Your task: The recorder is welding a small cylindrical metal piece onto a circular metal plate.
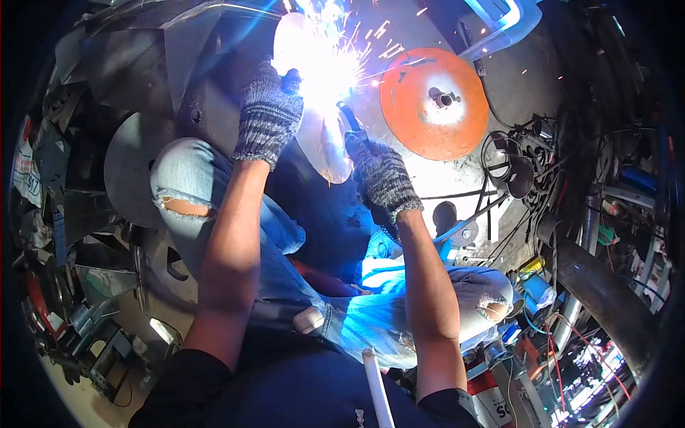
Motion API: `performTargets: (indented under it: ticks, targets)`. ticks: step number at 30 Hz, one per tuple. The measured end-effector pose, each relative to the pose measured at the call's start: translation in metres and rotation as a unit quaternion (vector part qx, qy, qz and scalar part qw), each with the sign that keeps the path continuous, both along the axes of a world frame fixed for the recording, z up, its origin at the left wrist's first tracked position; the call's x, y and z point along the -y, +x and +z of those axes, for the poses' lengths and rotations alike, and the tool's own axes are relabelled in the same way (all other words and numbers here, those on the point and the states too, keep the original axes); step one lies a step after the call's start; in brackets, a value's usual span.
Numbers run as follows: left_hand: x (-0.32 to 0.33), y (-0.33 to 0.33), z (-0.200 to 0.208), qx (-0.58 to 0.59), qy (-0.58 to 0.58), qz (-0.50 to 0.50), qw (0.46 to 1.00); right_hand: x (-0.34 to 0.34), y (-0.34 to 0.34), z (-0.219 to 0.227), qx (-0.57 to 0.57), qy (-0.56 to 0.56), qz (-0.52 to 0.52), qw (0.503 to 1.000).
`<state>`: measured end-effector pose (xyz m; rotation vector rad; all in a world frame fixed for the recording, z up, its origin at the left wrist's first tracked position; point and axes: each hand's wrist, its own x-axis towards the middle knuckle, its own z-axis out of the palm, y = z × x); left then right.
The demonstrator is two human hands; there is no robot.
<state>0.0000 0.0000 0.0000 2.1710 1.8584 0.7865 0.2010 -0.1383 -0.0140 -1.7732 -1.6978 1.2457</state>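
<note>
A dazzling white welding arc with flying sparks burns at the top middle and washes out what lies around it. My left hand (270,118), in a grey knitted glove, is closed on the edge of a rounded metal plate (312,143), just left of the arc. Glare hides some of its fingertips. A raised metal strip or tube (334,146) runs down the plate's lower part. My right hand (385,175), gloved alike, is wrapped round a welding torch (348,118), whose curved neck points up into the glare.
An orange disc (407,107) with a central stub lies right of the arc. Above it is a blue metal frame (510,32). Cables (531,153) tangle at the right beside a thick pipe (599,282). Sheet-metal scraps (128,64) crowd the left. My bent knees flank the work.
</note>
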Motion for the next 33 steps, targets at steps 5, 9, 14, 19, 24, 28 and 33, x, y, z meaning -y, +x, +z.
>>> performTargets:
  ticks: [5,9,14,19,24,28,33]
  targets:
    - [0.004,0.008,0.023,0.044,-0.077,0.026,0.996,-0.011,-0.011,0.041,-0.164,-0.244,-0.217,0.931]
    - [0.023,0.013,0.033,0.109,-0.089,0.007,0.990,-0.009,-0.004,0.038,-0.214,-0.243,-0.281,0.903]
    - [0.048,-0.009,-0.008,0.252,-0.231,-0.025,0.939,-0.006,0.000,0.038,-0.183,-0.243,-0.259,0.917]
    - [0.027,0.006,0.038,0.175,-0.153,-0.066,0.970,0.013,0.007,-0.001,-0.067,-0.026,-0.056,0.996]
    - [0.023,0.007,0.044,0.103,-0.106,-0.037,0.988,0.002,-0.012,0.025,-0.170,-0.221,-0.223,0.934]
    - [0.017,0.005,0.034,0.094,-0.104,-0.035,0.990,0.006,-0.006,-0.001,-0.149,0.019,-0.103,0.983]
    - [0.018,0.007,0.041,0.138,-0.178,-0.014,0.974,-0.007,-0.009,0.022,-0.138,-0.201,-0.168,0.955]
